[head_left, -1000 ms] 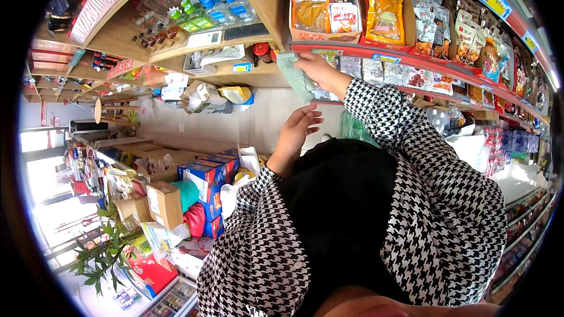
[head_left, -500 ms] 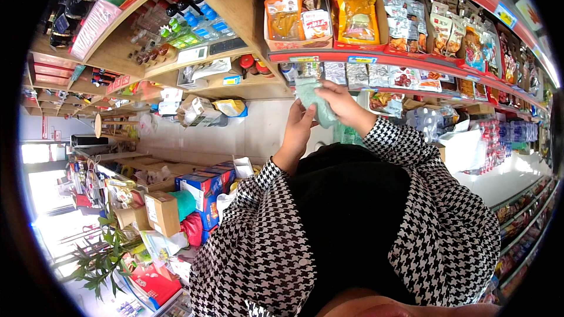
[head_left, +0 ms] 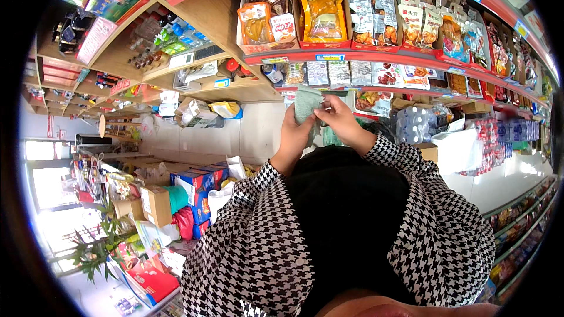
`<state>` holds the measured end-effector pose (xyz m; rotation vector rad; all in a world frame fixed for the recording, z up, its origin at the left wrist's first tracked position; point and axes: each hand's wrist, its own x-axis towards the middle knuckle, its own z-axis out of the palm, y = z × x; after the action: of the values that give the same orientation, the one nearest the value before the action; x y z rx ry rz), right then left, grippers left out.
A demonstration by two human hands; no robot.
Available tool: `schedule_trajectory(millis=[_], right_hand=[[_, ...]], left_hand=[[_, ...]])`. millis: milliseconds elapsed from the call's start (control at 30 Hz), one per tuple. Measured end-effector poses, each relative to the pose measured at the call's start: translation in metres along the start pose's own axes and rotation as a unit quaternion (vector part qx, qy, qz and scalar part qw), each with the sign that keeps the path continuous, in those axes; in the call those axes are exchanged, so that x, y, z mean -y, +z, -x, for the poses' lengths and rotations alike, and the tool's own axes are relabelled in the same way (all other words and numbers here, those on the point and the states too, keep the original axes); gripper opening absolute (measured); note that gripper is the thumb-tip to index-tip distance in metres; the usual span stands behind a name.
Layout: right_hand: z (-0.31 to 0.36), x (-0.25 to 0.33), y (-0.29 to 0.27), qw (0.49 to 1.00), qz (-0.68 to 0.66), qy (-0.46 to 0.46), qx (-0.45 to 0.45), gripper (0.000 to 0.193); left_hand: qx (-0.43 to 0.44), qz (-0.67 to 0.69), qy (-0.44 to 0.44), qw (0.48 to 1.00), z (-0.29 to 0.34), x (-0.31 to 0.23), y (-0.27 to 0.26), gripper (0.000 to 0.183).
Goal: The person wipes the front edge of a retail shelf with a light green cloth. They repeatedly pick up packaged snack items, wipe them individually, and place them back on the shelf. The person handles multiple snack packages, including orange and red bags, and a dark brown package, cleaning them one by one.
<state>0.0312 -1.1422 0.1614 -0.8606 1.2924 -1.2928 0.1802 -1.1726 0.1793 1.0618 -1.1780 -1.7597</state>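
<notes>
A pale green cloth (head_left: pixel 306 104), folded and crumpled, is held up in front of me just below the shelf edge. My left hand (head_left: pixel 294 138) grips its lower left part, thumb against the near side. From the right, my right hand (head_left: pixel 345 123) pinches the cloth's right edge between thumb and fingers. Just beneath the hands shows a green see-through object (head_left: pixel 331 136), mostly hidden, whose kind I cannot make out. Beyond the hands, a red-edged shelf (head_left: pixel 376 58) carries boxes of packaged snacks, including a yellow snack pouch (head_left: pixel 322 10).
Wooden shelves (head_left: pixel 200 17) with bottles stand at the upper left. Cardboard boxes (head_left: pixel 155 205), blue boxes (head_left: pixel 202 191) and a leafy plant (head_left: pixel 100 252) are at the lower left. Wrapped bottle packs (head_left: pixel 417 124) sit on the floor at right, near another rack (head_left: pixel 520 223).
The cloth has been turned and gathered higher in the hands, and the right hand now pinches its edge. My view has shifted, so the shelves appear further left.
</notes>
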Motion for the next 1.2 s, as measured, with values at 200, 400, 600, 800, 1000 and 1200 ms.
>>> schedule_trajectory(millis=[200, 400, 600, 800, 1000, 1200], right_hand=[[0.018, 0.003, -0.019, 0.999, -0.042, 0.011, 0.029, 0.032], [0.035, -0.007, -0.036, 0.995, -0.093, 0.037, 0.030, 0.020], [0.053, -0.008, -0.044, 0.983, -0.168, 0.061, 0.033, 0.022], [0.059, -0.007, -0.049, 0.953, -0.290, 0.089, 0.021, 0.029], [0.055, -0.009, -0.066, 0.920, -0.353, 0.168, -0.026, 0.025], [0.053, -0.009, -0.067, 0.919, -0.363, 0.146, -0.037, 0.033]], left_hand=[[0.001, -0.020, -0.002, 1.000, 0.014, 0.013, 0.019, 0.043], [0.018, -0.021, -0.033, 0.999, 0.027, 0.038, 0.031, 0.051], [0.015, -0.029, -0.106, 0.994, 0.042, 0.052, 0.041, 0.058], [-0.001, -0.081, -0.036, 0.996, 0.046, 0.066, 0.045, 0.064], [0.081, 0.115, -0.132, 0.981, 0.044, 0.037, 0.050, 0.060], [0.103, 0.183, -0.188, 0.960, 0.025, 0.052, 0.042, 0.038]])
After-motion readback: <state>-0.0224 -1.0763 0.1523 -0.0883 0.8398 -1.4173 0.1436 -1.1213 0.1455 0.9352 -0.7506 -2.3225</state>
